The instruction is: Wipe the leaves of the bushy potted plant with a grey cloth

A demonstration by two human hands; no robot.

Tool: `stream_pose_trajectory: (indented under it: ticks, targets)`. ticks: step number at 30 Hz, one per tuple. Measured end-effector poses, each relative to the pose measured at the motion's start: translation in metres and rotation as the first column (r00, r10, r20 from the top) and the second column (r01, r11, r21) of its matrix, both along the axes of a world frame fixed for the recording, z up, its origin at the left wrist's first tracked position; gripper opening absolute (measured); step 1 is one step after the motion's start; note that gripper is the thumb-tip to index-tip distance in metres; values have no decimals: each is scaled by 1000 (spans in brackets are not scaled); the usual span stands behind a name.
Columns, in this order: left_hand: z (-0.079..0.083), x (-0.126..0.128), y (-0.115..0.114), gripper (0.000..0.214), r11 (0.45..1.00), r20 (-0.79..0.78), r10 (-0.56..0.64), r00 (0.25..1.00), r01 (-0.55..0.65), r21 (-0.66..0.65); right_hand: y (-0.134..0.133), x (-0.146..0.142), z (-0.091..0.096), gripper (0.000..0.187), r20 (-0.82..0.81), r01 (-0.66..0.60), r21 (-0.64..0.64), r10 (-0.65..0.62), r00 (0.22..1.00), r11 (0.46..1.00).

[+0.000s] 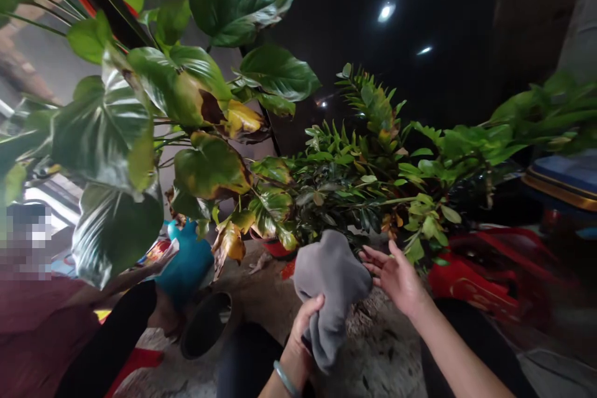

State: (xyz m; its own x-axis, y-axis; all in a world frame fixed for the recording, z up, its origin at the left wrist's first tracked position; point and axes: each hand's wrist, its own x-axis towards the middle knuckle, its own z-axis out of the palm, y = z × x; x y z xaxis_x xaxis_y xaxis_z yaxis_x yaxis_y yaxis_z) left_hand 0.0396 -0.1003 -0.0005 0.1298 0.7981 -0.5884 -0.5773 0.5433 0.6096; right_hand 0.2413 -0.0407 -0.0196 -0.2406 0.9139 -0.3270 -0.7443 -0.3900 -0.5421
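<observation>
My left hand (302, 336) is closed around the lower part of a grey cloth (329, 280), which stands bunched up in front of me. My right hand (395, 273) is open with fingers spread, its fingertips touching the cloth's right side. A green bangle sits on my left wrist. Just behind the hands is a bushy plant with narrow green leaflets (354, 180). A taller plant with broad glossy leaves (140, 118), some yellowed and browned, arches over from the left.
Another person in a maroon top (32, 329) sits at the lower left. A teal pot (189, 261), a dark empty pot (205, 323) and a red pot (278, 250) stand on the speckled floor (373, 354). Red objects (471, 286) lie at the right.
</observation>
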Motion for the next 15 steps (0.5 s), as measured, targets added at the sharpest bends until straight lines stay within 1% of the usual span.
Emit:
stream_pose_trajectory:
  ticks: [1, 2, 3, 4, 5, 7, 8, 9, 10, 11, 13, 15]
  targets:
    - [1, 1, 0, 10, 998, -27, -62, 998, 63, 30, 0, -1, 0, 47, -6, 6, 16, -6, 1000, 1000]
    - [8, 3, 4, 7, 991, -43, -101, 994, 104, 81, 0, -2, 0, 46, -13, 12, 32, -11, 1000, 999]
    - [19, 7, 11, 6, 983, -54, -109, 993, 115, 145, 0, -2, 0, 45, -20, 13, 41, -13, 1000, 999]
    - [33, 12, 22, 5, 972, -57, -98, 994, 108, 209, 0, -3, 1, 44, -25, 11, 39, -10, 1000, 999]
    - [49, 18, 34, 5, 951, -58, -70, 996, 84, 299, 0, -3, 1, 43, -28, 5, 29, -4, 1000, 1000]
    - [81, 32, 59, 13, 899, -62, -41, 997, 64, 434, 0, -3, 2, 44, -27, -10, 11, 10, 1000, 1000]
    - [93, 39, 70, 16, 891, -67, -43, 997, 69, 448, 0, -3, 3, 46, -28, -12, 8, 13, 1000, 1000]
    - [101, 45, 77, 19, 897, -75, -55, 996, 83, 433, 0, -2, 3, 47, -32, -6, 6, 6, 999, 1000]
    - [104, 50, 81, 19, 913, -82, -66, 994, 93, 398, 0, -2, 3, 48, -38, 3, 7, -3, 999, 1000]
    - [102, 54, 81, 16, 931, -87, -73, 994, 99, 351, 0, -3, 3, 49, -45, 11, 7, -11, 999, 1000]
    - [88, 54, 69, 11, 960, -79, -75, 994, 93, 263, 0, -4, 2, 45, -48, 29, -5, -29, 998, 1000]
    - [67, 46, 47, 12, 982, -44, -100, 994, 105, 154, 0, -6, 1, 38, -31, 82, -48, -83, 996, 996]
